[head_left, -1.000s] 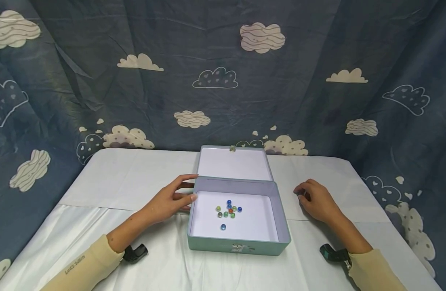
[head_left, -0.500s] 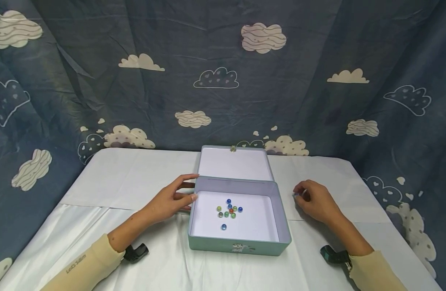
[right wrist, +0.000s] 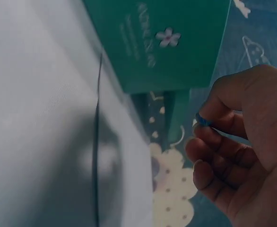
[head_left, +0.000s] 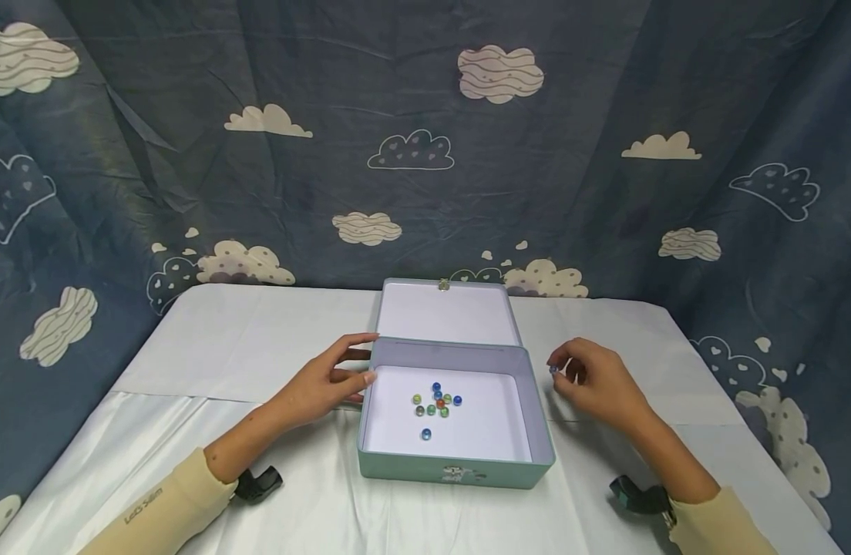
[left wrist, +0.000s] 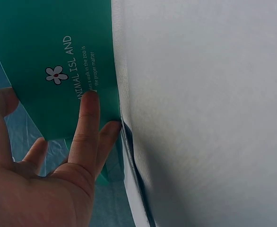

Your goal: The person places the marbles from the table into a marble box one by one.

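A green tin box (head_left: 448, 469) with a pale lilac inside stands on the table, its lid (head_left: 448, 312) laid back behind it. Several glass marbles, blue, green, yellowish and one orange-red (head_left: 440, 404), lie on its floor. My left hand (head_left: 324, 383) touches the box's left side, thumb at the rim and fingers extended along the printed wall (left wrist: 58, 52). To the right of the box, my right hand (head_left: 599, 384) pinches a blue marble (right wrist: 203, 120) between thumb and forefinger, above the cloth. The other fingers of that hand are loosely curled.
White cloth (head_left: 273, 331) covers the table, with a crease running across it. A dark blue curtain (head_left: 425, 92) with cloud prints hangs behind and to the sides. Dark wrist cameras sit on both wrists, below the tan sleeves (head_left: 169, 501).
My right hand has lifted off the cloth and moved slightly left toward the box, and the blue marble now shows in its fingertips. The left hand and box stay put.
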`<state>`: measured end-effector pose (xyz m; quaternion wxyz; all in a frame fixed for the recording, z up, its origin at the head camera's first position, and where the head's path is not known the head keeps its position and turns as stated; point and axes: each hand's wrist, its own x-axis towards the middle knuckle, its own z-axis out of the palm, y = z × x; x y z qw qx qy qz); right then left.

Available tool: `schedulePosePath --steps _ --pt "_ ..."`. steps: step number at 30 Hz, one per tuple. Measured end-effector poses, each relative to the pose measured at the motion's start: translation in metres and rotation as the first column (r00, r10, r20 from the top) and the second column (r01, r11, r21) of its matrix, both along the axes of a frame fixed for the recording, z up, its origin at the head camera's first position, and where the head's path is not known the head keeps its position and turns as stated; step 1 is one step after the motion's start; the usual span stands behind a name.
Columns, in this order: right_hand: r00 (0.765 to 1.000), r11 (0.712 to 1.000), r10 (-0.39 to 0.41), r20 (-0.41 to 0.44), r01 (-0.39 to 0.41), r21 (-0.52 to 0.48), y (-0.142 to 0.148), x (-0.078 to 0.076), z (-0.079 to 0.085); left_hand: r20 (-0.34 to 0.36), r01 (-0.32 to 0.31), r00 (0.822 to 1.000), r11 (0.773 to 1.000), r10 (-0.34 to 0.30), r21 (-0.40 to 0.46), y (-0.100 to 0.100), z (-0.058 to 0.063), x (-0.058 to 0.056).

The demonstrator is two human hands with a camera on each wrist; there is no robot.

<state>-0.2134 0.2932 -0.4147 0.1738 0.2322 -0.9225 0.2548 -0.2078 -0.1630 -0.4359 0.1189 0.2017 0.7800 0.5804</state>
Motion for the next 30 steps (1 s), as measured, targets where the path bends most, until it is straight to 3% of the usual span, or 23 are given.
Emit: schedulePosePath --steps 15,30 --pt "0.998 1.000 0.018 0.060 -0.019 0.003 -0.019 0.017 0.015 -0.010 -0.002 1.000 1.000 0.002 -0.011 -0.002 -0.003 0.000" --pt "0.993 0.997 0.078 0.088 -0.077 -0.023 -0.023 0.022 0.018 -0.005 -0.004 1.000 1.000 0.004 -0.003 0.000 0.000 0.001"
